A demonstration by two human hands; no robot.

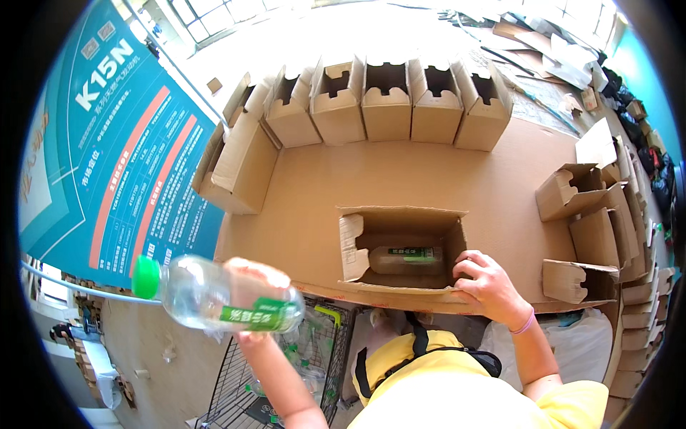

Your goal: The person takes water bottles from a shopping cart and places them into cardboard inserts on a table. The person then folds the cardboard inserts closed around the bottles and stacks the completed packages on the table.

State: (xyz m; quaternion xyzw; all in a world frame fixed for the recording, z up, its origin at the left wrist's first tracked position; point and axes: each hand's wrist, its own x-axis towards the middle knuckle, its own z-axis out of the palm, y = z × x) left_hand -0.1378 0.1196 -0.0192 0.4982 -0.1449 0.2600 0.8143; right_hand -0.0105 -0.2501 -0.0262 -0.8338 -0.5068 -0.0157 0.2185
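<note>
My left hand is wrapped round a clear plastic bottle with a green cap and a green label. The bottle lies nearly sideways in the air, cap to the left, beyond the table's left front edge. At the table's front edge, my right hand grips the right end wall of an open cardboard box. Another clear bottle with a green label lies on its side inside that box. The palm side of my left hand is hidden behind the bottle.
Several open cardboard boxes stand along the far and left edges of the cardboard-covered table. More boxes sit at the right. Below the front edge, a wire shopping cart holds bottles. A blue-green banner rises at the left.
</note>
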